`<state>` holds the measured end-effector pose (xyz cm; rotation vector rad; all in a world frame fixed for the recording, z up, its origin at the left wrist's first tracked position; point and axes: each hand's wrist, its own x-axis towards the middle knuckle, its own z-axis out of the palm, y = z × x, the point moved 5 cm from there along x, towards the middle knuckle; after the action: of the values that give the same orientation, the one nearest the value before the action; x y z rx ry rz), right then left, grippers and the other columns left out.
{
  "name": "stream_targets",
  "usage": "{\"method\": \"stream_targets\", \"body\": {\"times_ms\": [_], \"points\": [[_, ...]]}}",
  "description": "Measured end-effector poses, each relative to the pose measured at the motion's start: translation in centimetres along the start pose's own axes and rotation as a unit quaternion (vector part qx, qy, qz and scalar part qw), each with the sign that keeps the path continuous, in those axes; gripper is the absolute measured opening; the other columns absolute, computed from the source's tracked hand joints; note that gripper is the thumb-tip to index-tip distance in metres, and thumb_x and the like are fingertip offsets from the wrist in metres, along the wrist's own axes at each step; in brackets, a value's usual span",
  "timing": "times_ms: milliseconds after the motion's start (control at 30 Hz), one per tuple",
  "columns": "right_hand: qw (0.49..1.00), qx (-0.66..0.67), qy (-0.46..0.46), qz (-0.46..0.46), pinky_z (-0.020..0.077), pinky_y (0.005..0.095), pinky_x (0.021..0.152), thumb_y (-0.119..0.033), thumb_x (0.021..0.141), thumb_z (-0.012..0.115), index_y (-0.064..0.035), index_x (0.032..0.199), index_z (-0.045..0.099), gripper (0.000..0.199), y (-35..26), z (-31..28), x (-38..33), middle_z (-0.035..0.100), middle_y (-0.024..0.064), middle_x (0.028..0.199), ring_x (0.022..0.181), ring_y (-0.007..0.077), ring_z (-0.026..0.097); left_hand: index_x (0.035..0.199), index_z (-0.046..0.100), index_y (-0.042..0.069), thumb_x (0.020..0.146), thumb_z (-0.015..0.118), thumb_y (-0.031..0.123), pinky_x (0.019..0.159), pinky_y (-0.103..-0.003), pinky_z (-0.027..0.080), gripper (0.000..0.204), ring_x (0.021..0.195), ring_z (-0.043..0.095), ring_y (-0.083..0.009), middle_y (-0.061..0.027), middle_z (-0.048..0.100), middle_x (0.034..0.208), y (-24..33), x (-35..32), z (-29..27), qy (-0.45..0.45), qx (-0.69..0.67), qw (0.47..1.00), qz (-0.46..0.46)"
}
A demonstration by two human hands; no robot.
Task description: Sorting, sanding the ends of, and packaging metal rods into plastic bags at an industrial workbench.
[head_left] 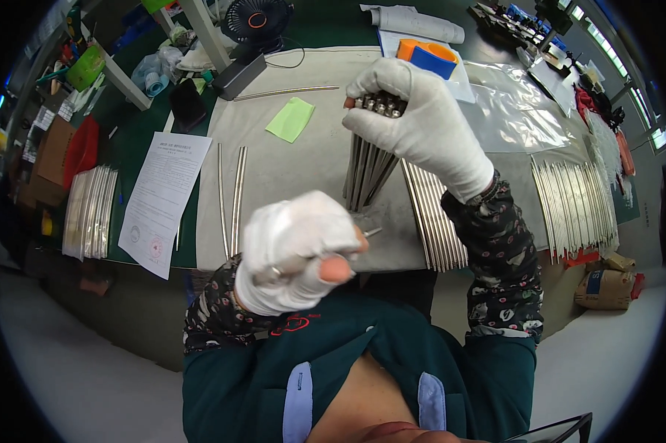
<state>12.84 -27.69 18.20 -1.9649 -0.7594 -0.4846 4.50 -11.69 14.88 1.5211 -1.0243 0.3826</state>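
Observation:
My right hand, in a white glove with bare fingertips, is wrapped round the top of a bundle of thin metal rods. The rods stand nearly upright, their lower ends at the grey table cover, and their shiny upper ends show inside the grip. Closer to my body, my left hand is a closed fist in a matching glove, its thumb tip bare. A small shiny bit shows at the fist's lower side, but what the fingers hold is mostly hidden. Just right of this fist is a short metal tip.
Rows of metal rods lie beside the bundle, at the right and far left. Loose rods, a green paper slip, a printed sheet, an orange-and-blue tape dispenser, clear plastic bags and a fan surround them.

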Motion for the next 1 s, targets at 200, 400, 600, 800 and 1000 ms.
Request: {"method": "stream_targets", "body": {"times_ms": [200,400,600,800,1000], "points": [[1.000,-0.010,-0.009,0.001,0.0527,0.0295,0.070,-0.013,0.079,0.075,0.0012,0.095,0.069,0.022,-0.4,0.0,-0.4,0.067,0.0113,0.084,0.074,0.0189,0.065,0.090,0.058,0.009,0.079,0.067,0.029,0.049,-0.031,0.045,0.024,0.060,0.058,-0.0204,-0.0029,0.054,0.075,-4.3,-2.9,10.4,-0.306,0.297,0.885,0.188],[1.000,-0.009,-0.007,0.006,0.0526,0.0299,0.071,-0.012,0.078,0.076,0.0006,0.094,0.069,0.022,-0.3,-0.2,-0.8,0.066,0.0111,0.085,0.075,0.0199,0.064,0.093,0.057,0.006,0.082,0.059,0.019,0.051,-0.035,0.049,0.017,0.069,0.061,-0.0216,-0.0050,0.055,0.077,-9.6,-3.9,13.8,-0.380,0.312,0.857,0.153],[0.999,-0.004,0.012,0.045,0.0515,0.0275,0.078,-0.005,0.076,0.075,-0.0007,0.098,0.065,0.024,0.1,-0.8,-1.2,0.066,0.0069,0.090,0.083,0.0150,0.064,0.131,0.043,0.010,0.068,0.079,0.013,0.077,-0.039,0.054,0.073,0.089,0.062,-0.0300,-0.0104,0.058,0.107,-6.2,-2.2,5.6,0.119,0.305,0.918,0.222],[0.947,0.298,0.113,0.047,0.0484,0.0316,0.097,0.004,0.069,0.071,0.0007,0.144,0.036,0.083,0.7,1.3,-2.1,0.065,0.0084,0.110,0.102,0.0159,0.063,0.133,0.040,0.001,0.072,0.083,0.025,0.092,-0.043,0.050,0.078,0.110,0.061,-0.0369,-0.0212,0.059,0.117,-13.5,1.8,6.2,0.017,0.072,0.972,-0.224],[0.955,0.251,0.078,0.138,0.0516,0.0267,0.076,0.008,0.071,0.070,-0.0016,0.111,0.046,0.048,1.5,1.2,-3.6,0.060,0.0036,0.079,0.077,0.0087,0.059,0.124,0.052,0.005,0.075,0.072,0.010,0.085,-0.037,0.053,0.053,0.099,0.067,-0.0291,-0.0162,0.063,0.110,-11.8,2.2,6.8,0.033,0.009,0.993,-0.110]]}}
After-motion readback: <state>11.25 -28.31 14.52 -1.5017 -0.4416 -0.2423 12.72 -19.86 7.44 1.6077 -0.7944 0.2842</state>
